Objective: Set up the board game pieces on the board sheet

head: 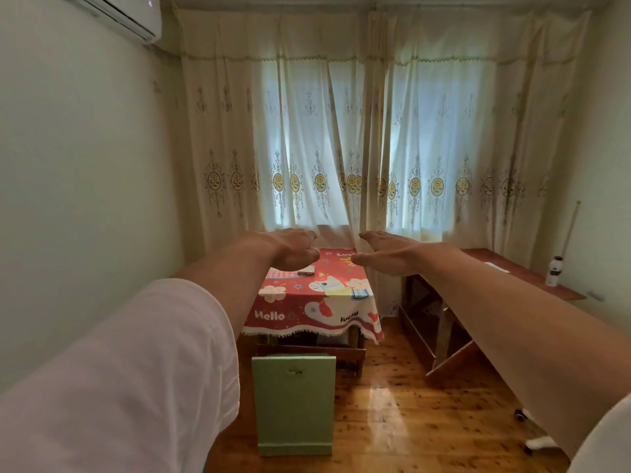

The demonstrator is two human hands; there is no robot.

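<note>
Both my arms stretch straight out in front of me, well short of the table. My left hand [294,249] hangs palm down with relaxed fingers and holds nothing. My right hand [389,252] is also palm down, fingers straight, empty. Beyond them stands a small table under a red unicorn tablecloth [321,302]. On its far left lies a pale checked sheet [290,273], partly hidden by my left hand, with a small dark object [305,273] at its right edge. I cannot make out any game pieces.
A green stool [294,402] stands on the wooden floor in front of the table. A brown desk [512,273] with a bottle [554,271] runs along the right wall. Cream curtains [341,131] cover the window behind. A wall is close on the left.
</note>
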